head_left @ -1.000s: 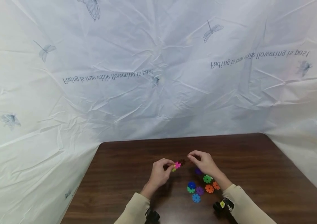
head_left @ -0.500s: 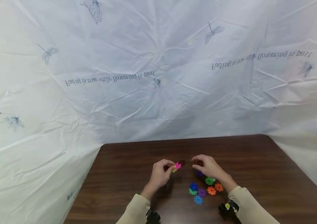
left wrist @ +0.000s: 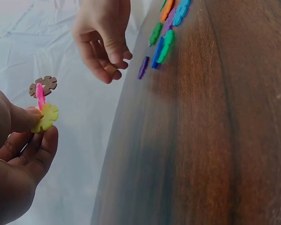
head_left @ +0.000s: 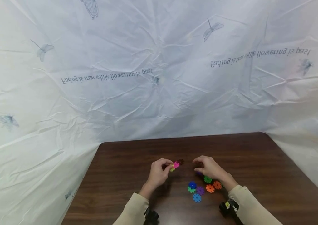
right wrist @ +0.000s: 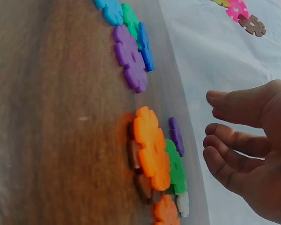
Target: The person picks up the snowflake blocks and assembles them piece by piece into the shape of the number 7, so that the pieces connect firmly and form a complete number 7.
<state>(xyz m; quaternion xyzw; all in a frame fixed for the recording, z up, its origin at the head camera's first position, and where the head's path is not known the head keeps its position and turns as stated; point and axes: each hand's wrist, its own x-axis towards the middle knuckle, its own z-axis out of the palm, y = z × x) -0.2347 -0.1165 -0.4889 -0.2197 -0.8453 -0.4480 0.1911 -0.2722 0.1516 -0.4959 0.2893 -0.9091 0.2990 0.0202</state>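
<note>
My left hand pinches a yellow notched flower disc between thumb and fingers, above the table. A pink disc is slotted into it, and a brown disc joins the pink one's far end, making a short chain. To the right, my right hand hovers with fingers loosely bent and thumb apart, nothing between them. Nearest below it lie a dark purple disc, a green disc and an orange disc. The right wrist view shows a white piece partly hidden beside the green disc.
Closer to me on the brown wooden table lie a blue disc, a light blue disc and a purple disc, some overlapping. A wrinkled white printed sheet hangs behind the table.
My right hand has drawn back a little to the right, away from the brown disc, and its fingertips have parted. The left hand keeps its pinch on the chain, almost unmoved.
</note>
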